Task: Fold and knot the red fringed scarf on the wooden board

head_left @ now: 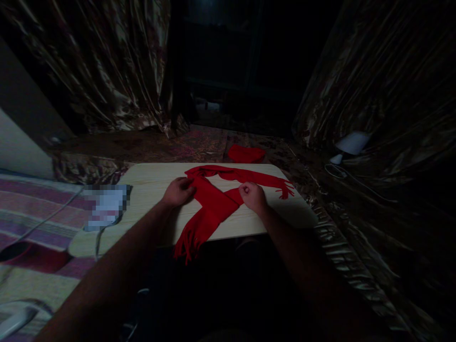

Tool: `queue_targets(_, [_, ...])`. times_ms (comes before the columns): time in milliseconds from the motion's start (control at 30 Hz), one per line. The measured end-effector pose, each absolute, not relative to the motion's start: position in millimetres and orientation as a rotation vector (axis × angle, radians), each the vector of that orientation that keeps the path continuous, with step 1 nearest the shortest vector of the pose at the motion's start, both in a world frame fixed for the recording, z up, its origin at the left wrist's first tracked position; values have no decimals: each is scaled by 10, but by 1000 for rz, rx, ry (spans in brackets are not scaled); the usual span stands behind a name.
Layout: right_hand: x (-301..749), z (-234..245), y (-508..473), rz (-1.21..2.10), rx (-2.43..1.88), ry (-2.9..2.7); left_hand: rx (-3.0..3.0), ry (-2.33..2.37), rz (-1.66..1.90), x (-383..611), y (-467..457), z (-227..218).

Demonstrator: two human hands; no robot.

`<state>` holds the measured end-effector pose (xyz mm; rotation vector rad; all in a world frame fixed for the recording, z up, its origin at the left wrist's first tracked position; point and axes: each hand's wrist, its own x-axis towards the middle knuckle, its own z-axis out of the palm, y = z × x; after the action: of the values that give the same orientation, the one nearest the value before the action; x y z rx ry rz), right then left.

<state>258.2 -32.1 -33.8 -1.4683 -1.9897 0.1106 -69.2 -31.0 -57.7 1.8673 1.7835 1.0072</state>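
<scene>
A red scarf (pixel 215 203) with fringed ends lies in a bent, crossed-over shape on a small pale wooden table (pixel 149 175). One fringed end hangs over the table's near edge; the other reaches the right side. At the scarf's left fold, my left hand (pixel 179 191) is closed with thumb and fingers on the fabric's edge. My right hand (pixel 252 195) pinches the scarf's edge on the right, fingers curled together. The fabric between my hands lies flat, one layer crossing another.
Beyond the table's far edge rests another red cloth item (pixel 245 153). A white lamp (pixel 352 142) with a cord stands at the right. On the left are a pixelated object (pixel 107 206), a cable and a striped cover (pixel 39 199). Patterned curtains (pixel 117 61) hang behind; the room is dim.
</scene>
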Motion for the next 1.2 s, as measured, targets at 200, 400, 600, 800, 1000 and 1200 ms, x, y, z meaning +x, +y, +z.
queue_targets(200, [2617,-505,-352,-37,-1498,-2095,1957,1924,1069,-616,-410,-596])
queue_targets(400, [2615,-475,-388,-40,-1569,-2102,2100,1821,1087,-599,-455,-541])
queue_targets(600, [2621,-494,-388,-13,-1563,-2061,2207,1895,853,-588,-448,-595])
queue_targets(800, [2687,-501,-317,-41,-1603,-1822,2256,1976,774,-597,-432,-629])
queue_targets(1000, [2760,-516,-239,70,-1773,-1645,2228,1947,1067,-569,-458,-547])
queue_targets(1200, [2737,-511,-245,56,-1770,-1698,2339,1871,1163,-535,-314,-521])
